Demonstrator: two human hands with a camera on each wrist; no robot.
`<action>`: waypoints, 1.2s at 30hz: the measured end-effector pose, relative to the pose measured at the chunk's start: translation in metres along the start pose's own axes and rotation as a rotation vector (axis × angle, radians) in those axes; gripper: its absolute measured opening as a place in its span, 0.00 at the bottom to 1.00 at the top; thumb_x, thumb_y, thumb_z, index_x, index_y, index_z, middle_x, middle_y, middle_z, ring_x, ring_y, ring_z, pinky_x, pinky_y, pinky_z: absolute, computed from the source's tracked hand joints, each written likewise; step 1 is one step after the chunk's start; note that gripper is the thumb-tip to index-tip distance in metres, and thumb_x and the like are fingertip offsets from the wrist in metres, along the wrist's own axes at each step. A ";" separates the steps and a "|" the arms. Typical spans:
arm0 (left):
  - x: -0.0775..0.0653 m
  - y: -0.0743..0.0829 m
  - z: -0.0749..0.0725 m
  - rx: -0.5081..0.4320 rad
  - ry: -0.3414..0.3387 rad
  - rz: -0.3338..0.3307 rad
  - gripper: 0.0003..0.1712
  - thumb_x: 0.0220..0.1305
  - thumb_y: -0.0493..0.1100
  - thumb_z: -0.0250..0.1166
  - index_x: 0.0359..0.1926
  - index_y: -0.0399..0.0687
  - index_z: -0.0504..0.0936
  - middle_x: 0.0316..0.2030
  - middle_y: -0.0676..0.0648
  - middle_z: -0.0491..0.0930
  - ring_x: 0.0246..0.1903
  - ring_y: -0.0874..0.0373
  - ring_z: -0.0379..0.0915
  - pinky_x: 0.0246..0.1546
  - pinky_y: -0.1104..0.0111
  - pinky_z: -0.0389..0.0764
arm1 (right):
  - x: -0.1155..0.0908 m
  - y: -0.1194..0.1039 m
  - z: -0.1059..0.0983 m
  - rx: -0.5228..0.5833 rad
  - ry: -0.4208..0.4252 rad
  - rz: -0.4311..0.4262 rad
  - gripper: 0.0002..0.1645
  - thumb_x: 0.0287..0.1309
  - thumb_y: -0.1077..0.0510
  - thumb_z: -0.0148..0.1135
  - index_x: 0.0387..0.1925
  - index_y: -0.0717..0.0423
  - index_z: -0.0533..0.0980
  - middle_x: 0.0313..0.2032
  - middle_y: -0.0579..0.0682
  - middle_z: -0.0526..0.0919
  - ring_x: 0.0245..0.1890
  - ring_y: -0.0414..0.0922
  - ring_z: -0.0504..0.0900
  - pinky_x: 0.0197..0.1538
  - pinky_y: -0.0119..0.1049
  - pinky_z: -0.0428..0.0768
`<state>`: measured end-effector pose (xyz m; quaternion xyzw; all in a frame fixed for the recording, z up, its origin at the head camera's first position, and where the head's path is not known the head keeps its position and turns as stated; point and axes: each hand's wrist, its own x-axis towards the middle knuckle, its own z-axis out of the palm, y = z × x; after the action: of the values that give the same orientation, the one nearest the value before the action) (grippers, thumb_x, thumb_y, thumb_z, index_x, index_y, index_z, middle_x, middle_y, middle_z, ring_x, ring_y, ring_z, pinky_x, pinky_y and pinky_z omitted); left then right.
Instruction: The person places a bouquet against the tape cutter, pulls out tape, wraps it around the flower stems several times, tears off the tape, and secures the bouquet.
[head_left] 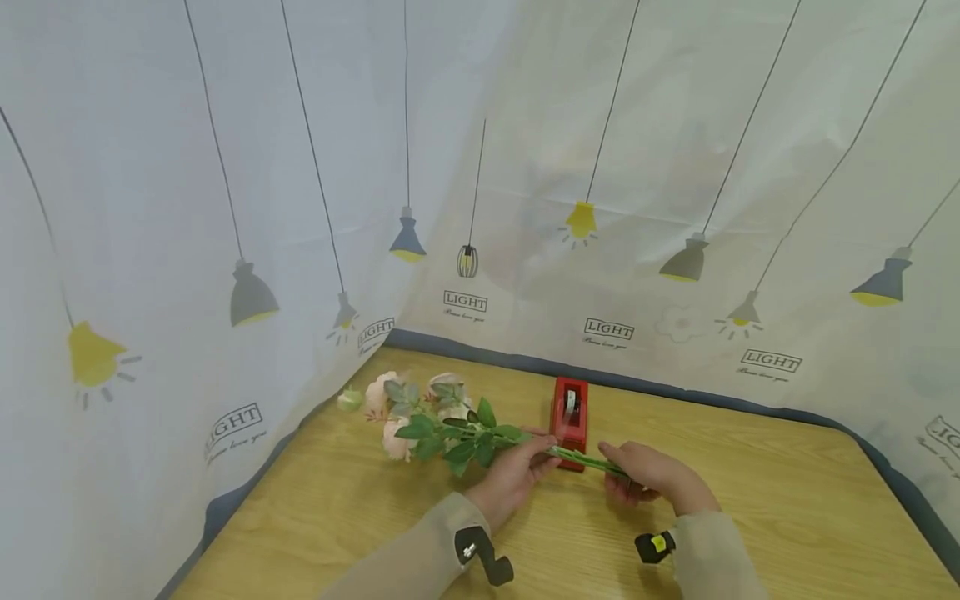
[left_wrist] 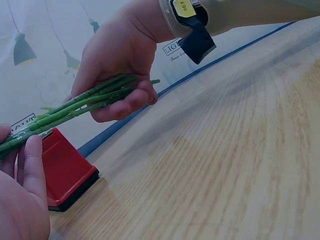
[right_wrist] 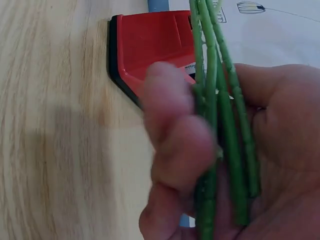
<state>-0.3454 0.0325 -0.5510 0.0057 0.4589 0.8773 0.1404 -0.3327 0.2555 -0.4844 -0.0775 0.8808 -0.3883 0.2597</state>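
A bunch of artificial flowers (head_left: 431, 429), with pale pink blooms and green leaves, lies lengthwise across both hands, blooms to the left. My left hand (head_left: 510, 479) holds the bunch just below the leaves, thumb and fingers on the stems. Around the lower stem ends (left_wrist: 85, 102) curl the fingers of my right hand (head_left: 648, 475). Behind the stems stands a red tape dispenser (head_left: 573, 433) with a roll in its top. A shiny, clear patch shows on the stems by the left fingertips in the left wrist view. In the right wrist view the cut ends lie along the palm.
Everything is above a light wood-grain table (head_left: 787, 492). A whitish curtain (head_left: 525, 150) printed with lamps hangs along the back and left edges, with a dark blue band (head_left: 675, 392) at its foot. Each wrist carries a small black camera mount (head_left: 483, 554).
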 end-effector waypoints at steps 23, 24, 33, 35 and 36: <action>-0.001 -0.001 0.002 -0.033 -0.041 0.008 0.04 0.63 0.37 0.67 0.38 0.43 0.80 0.36 0.51 0.84 0.34 0.61 0.80 0.39 0.73 0.85 | 0.002 0.016 0.012 -0.062 0.147 -0.052 0.36 0.76 0.42 0.40 0.11 0.50 0.67 0.09 0.40 0.57 0.11 0.38 0.49 0.18 0.30 0.55; -0.002 -0.001 0.002 -0.037 -0.040 0.007 0.05 0.63 0.38 0.67 0.39 0.42 0.80 0.36 0.50 0.84 0.34 0.61 0.80 0.39 0.73 0.86 | 0.002 0.016 0.014 -0.083 0.174 -0.057 0.36 0.76 0.42 0.41 0.11 0.50 0.67 0.09 0.41 0.57 0.12 0.39 0.50 0.19 0.31 0.56; -0.002 0.003 0.001 0.042 -0.021 -0.058 0.05 0.66 0.43 0.65 0.41 0.49 0.81 0.45 0.51 0.84 0.42 0.61 0.81 0.49 0.72 0.84 | -0.005 0.008 0.023 -0.198 0.364 -0.053 0.37 0.72 0.35 0.44 0.13 0.53 0.71 0.11 0.42 0.61 0.15 0.41 0.55 0.24 0.33 0.59; -0.003 0.003 0.002 0.060 -0.022 -0.070 0.08 0.66 0.44 0.65 0.44 0.48 0.82 0.47 0.50 0.84 0.44 0.61 0.81 0.50 0.71 0.84 | -0.008 0.008 0.024 -0.214 0.390 -0.053 0.37 0.72 0.35 0.45 0.14 0.55 0.73 0.11 0.42 0.62 0.15 0.41 0.56 0.23 0.33 0.59; -0.003 0.003 0.002 0.062 -0.023 -0.080 0.11 0.66 0.44 0.65 0.47 0.47 0.81 0.48 0.50 0.84 0.44 0.61 0.81 0.51 0.71 0.83 | -0.009 0.009 0.024 -0.223 0.402 -0.053 0.37 0.71 0.34 0.46 0.15 0.55 0.74 0.11 0.42 0.63 0.15 0.41 0.56 0.22 0.32 0.59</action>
<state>-0.3431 0.0319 -0.5469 0.0019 0.4839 0.8563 0.1805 -0.3115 0.2490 -0.5009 -0.0499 0.9499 -0.3031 0.0586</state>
